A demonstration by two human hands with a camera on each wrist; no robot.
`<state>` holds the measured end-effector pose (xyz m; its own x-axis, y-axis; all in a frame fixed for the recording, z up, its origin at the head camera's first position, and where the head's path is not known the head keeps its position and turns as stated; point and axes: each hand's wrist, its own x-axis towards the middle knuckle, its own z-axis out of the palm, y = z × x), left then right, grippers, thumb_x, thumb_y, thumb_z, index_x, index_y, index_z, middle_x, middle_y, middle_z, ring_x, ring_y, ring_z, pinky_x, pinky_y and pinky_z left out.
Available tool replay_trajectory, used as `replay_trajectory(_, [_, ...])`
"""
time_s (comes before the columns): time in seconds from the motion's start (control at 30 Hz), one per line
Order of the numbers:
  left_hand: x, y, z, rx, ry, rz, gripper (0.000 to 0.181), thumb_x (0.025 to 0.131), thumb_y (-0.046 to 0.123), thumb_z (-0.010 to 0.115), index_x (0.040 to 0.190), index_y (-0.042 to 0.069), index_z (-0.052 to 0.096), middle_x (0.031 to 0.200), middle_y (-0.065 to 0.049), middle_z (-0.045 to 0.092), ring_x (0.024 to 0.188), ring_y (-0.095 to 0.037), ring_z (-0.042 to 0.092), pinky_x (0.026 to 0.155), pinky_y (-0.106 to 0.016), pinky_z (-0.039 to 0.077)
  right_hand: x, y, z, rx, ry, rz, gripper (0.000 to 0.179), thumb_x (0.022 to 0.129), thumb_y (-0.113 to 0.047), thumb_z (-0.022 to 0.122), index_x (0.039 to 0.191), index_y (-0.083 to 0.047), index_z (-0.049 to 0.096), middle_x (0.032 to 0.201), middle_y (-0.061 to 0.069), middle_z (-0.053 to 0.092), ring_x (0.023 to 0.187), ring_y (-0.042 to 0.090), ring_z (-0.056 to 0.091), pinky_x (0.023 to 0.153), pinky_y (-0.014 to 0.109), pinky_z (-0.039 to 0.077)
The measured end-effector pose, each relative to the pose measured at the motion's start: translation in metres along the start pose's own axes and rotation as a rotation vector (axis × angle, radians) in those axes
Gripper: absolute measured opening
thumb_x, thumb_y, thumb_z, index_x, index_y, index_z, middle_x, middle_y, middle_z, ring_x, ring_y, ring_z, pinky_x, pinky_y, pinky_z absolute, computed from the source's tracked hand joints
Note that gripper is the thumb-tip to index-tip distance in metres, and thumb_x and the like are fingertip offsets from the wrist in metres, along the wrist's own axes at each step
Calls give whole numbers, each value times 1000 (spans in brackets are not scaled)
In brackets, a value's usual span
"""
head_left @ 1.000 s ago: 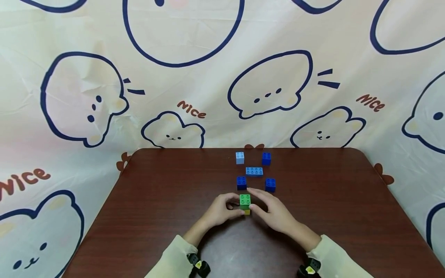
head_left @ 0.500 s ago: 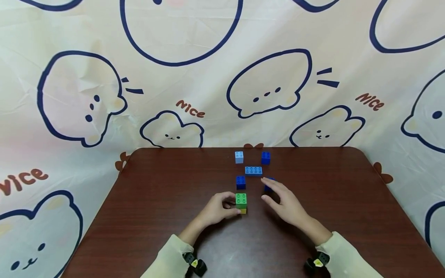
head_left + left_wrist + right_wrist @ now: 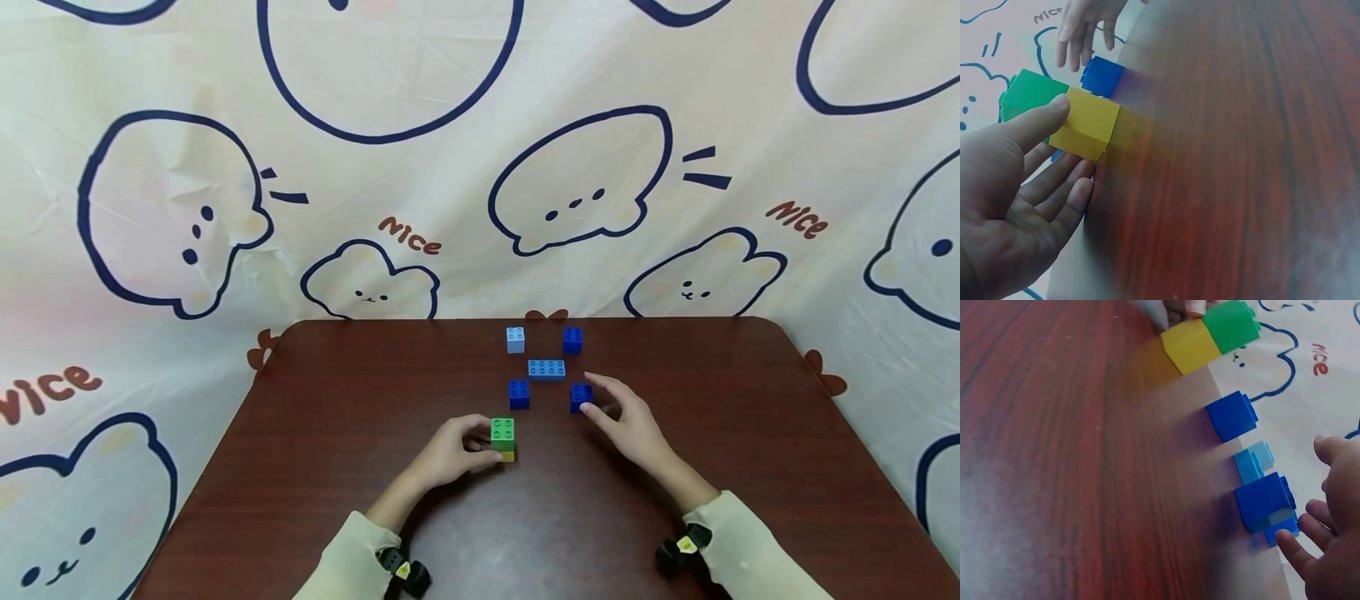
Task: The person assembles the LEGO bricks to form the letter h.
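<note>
My left hand point(image 3: 450, 450) holds a two-brick stack at its left side, a green brick point(image 3: 502, 430) on top of a yellow brick point(image 3: 508, 457). In the left wrist view, the thumb presses near the seam between the green brick point(image 3: 1032, 97) and the yellow brick point(image 3: 1085, 128), with fingers behind. Farther right, my right hand point(image 3: 633, 427) reaches around the right side of a dark blue brick point(image 3: 579, 395), fingers spread and thumb tip at its near corner. The right wrist view has that dark blue brick point(image 3: 1263, 501) beside the fingers of the right hand point(image 3: 1341, 525).
Another dark blue brick point(image 3: 519, 395) stands just behind the stack. Farther back are a long blue brick point(image 3: 547, 369), a light blue brick point(image 3: 515, 340) and a dark blue brick point(image 3: 572, 340). The brown table point(image 3: 337, 400) ends at a patterned cloth point(image 3: 465, 275).
The right hand has left the green and yellow stack and moved right and away to the dark blue brick. The left hand has shifted left, taking the stack with it.
</note>
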<state>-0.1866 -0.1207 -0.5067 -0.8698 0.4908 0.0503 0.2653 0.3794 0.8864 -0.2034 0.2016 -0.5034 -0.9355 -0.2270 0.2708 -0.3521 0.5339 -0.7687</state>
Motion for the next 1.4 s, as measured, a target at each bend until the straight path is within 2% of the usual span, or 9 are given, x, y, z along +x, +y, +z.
replay_trajectory(0.1, [-3, -3, -3, 4, 1, -2, 36, 90, 13, 80, 122, 2, 67, 112, -10, 71, 103, -27, 68, 84, -33, 57, 2, 6, 1, 32, -9, 29, 56, 98, -21, 71, 148, -6, 51, 144, 15, 54, 113, 30, 59, 82, 29, 56])
replay_trajectory(0.17, [-4, -4, -4, 10, 4, 1, 36, 90, 13, 80, 122, 2, 67, 111, -11, 71, 103, -28, 68, 84, -34, 57, 4, 11, 2, 47, -13, 43, 58, 98, -22, 72, 149, -5, 50, 144, 17, 53, 115, 31, 57, 81, 27, 55])
replay_trajectory(0.43, [-10, -8, -12, 3, 24, -5, 35, 89, 12, 81, 120, 3, 68, 110, -10, 71, 102, -26, 68, 83, -32, 57, 11, 28, 6, 105, 7, 124, 57, 98, -19, 70, 148, -2, 48, 145, 19, 54, 125, 35, 53, 83, 28, 51])
replay_trajectory(0.6, [-14, -12, -17, -24, 59, 10, 35, 87, 8, 81, 118, -2, 69, 110, -14, 72, 100, -29, 69, 82, -32, 57, 14, 32, 11, 141, -7, 140, 55, 98, -17, 70, 148, -5, 49, 144, 18, 56, 125, 35, 54, 81, 27, 49])
replay_trajectory(0.73, [-17, -15, -23, -34, 82, 7, 36, 87, 7, 81, 118, -4, 68, 111, -16, 72, 101, -32, 69, 82, -31, 57, 14, 32, 14, 129, -22, 160, 55, 98, -16, 71, 148, -7, 51, 142, 16, 58, 121, 32, 55, 78, 26, 48])
replay_trajectory(1.07, [-22, -18, -38, -30, 101, -22, 37, 87, 6, 80, 120, -5, 67, 111, -17, 71, 97, -30, 69, 74, -27, 56, 13, 27, 16, 67, -8, 214, 49, 97, -13, 71, 145, -11, 57, 125, 14, 66, 100, 25, 57, 75, 27, 49])
replay_trajectory(1.4, [-23, -18, -46, -1, 109, -30, 36, 87, 6, 80, 119, -4, 67, 110, -15, 71, 99, -29, 68, 77, -30, 56, 11, 28, 18, 47, 19, 184, 45, 97, -10, 71, 141, -9, 60, 120, 13, 68, 93, 22, 58, 74, 26, 50])
